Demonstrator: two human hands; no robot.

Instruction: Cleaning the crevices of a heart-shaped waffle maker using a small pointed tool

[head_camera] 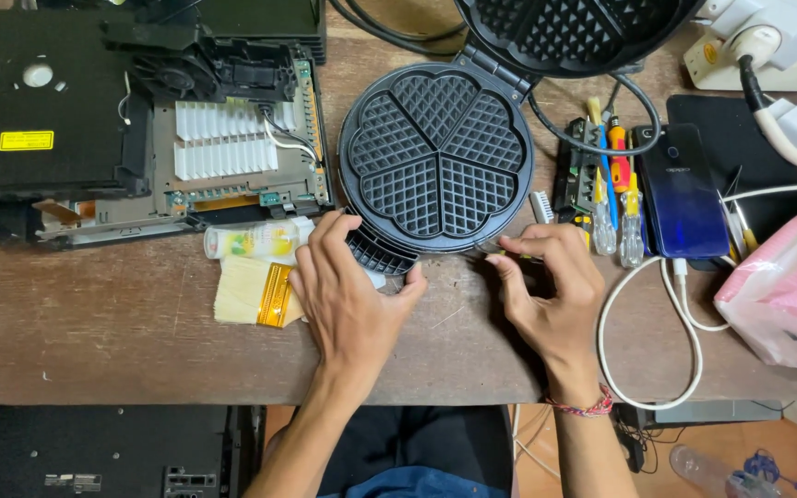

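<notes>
I see the waffle iron [435, 157] lying open on the wooden desk [122, 332], its lid [574, 28] tilted back, its front edge nearest me. My left hand [348, 300] rests at the lower left rim, fingers spread and loosely curved over the edge, with no closed grip. My right hand [551, 290] sits at the lower right rim; thumb and forefinger are drawn close together, but I cannot tell whether they pinch anything. To handle this well, I judge both hands should brace the base evenly and keep clear of the power cord [601, 138]. Screwdrivers [615, 198] and a phone [684, 194] lie just to the right.
</notes>
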